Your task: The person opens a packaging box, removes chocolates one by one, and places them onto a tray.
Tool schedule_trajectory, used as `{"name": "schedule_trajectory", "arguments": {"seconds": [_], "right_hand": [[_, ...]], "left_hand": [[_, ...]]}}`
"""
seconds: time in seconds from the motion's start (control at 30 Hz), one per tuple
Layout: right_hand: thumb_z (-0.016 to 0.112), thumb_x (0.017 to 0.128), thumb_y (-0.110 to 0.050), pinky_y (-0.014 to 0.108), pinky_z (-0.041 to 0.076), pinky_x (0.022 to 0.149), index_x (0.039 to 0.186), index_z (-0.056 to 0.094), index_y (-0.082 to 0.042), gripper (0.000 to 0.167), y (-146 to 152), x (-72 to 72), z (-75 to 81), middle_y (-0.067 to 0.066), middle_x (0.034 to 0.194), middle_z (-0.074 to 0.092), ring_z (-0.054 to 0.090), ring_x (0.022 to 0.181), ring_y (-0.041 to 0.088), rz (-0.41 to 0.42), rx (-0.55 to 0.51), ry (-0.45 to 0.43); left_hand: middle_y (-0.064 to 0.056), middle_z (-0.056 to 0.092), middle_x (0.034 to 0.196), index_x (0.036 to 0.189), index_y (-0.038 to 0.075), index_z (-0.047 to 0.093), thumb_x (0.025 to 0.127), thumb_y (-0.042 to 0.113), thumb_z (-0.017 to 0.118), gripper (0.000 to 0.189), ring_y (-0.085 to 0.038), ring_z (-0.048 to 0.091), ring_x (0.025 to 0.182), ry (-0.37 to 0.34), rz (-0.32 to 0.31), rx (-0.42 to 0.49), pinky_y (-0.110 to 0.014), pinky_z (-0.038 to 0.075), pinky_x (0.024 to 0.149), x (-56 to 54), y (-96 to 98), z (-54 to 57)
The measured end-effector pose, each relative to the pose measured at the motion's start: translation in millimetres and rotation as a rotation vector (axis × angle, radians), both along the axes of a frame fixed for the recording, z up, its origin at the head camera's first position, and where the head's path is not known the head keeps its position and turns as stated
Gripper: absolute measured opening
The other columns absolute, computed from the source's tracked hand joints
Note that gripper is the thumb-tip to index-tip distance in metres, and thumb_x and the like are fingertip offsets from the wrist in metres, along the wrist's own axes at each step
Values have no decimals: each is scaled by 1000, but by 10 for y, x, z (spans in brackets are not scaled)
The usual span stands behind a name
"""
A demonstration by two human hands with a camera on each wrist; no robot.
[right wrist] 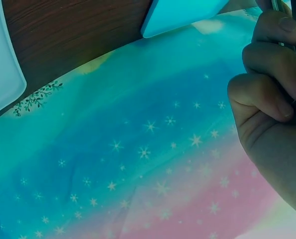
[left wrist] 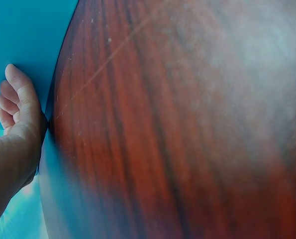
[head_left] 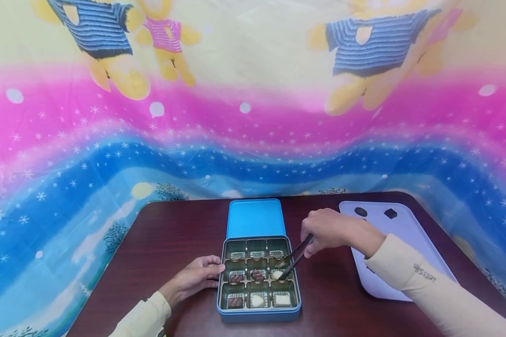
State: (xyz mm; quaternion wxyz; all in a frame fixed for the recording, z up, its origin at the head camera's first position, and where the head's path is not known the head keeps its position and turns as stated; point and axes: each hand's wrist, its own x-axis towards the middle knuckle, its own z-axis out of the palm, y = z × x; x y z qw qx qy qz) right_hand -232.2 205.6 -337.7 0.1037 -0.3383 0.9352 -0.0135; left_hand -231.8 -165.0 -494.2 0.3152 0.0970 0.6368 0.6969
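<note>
A blue tin on the table has a gold-coloured insert with square compartments. Its front row holds a dark chocolate, a white rounded chocolate and a white rectangular chocolate. Two brown chocolates and a pale chocolate lie in the middle row. My right hand grips dark tongs, whose tips are down at the pale chocolate; whether they pinch it, I cannot tell. Against the tin's left side rests my left hand, its fingers fairly relaxed in the left wrist view.
Behind the tin lies a blue lid. A lavender tray stands on the right with several dark pieces, among them an oval one and an angular one; my right forearm crosses above it. A printed cloth hangs behind the dark wooden table.
</note>
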Motion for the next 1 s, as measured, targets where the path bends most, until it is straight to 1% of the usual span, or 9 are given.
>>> {"name": "schedule_trajectory", "arguments": {"seconds": [0.3,0.47,0.6,0.8,1.0], "right_hand": [[85,75,-41,29,45,61,73,76,-27,17,-107,50,2,-19,66,62,51,64,3,12,39,50],[85,73,-43,29,47,61,72,76,-26,19,-167,78,-12,-17,68,64,54,65,5,20,88,98],[85,74,-43,28,47,60,72,76,-25,20,-213,92,-41,-16,67,64,53,63,5,15,112,111],[86,74,-39,25,44,57,69,75,-24,20,-237,105,-71,-16,61,60,48,57,5,-11,111,106],[86,75,-36,24,42,55,67,75,-24,19,-230,101,-76,-16,58,57,47,55,4,13,86,113]], "left_hand": [[-4,64,95,104,5,49,97,10,60,14,-17,63,86,-1,2,-6,-34,55,78,-1,-5,-2],[-4,64,95,103,6,48,96,11,61,15,-16,63,86,0,-4,0,-34,55,78,-2,-3,-1],[-3,65,95,103,6,48,97,10,60,14,-16,64,86,1,-6,-1,-34,55,78,-12,-3,-5],[-3,65,94,103,6,48,97,10,60,14,-16,64,86,-3,-4,-3,-34,55,78,-15,-5,-15],[-3,64,94,103,6,49,97,10,60,14,-16,63,86,-5,8,0,-33,54,77,-2,-6,-12]]}}
